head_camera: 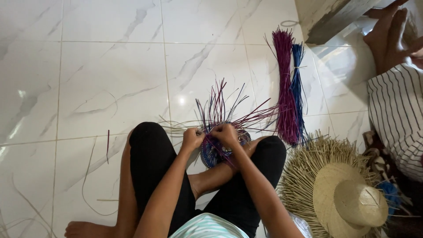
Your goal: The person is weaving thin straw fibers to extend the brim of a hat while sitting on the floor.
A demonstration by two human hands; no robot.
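I see both hands on a round blue-and-purple woven piece (220, 150) propped over my crossed legs, above the white tile floor (88, 79). Left hand (193, 138) pinched on its pale strands at the left edge; right hand (225, 133) pinched on purple strands at the top. Loose ends fan upward. Purple and blue strand bundles (288, 92) lie well right; unfinished straw hat (339, 194) beside my right knee.

Black knee-length shorts (152, 163), pale mint striped top (207, 228), bare arms & feet.
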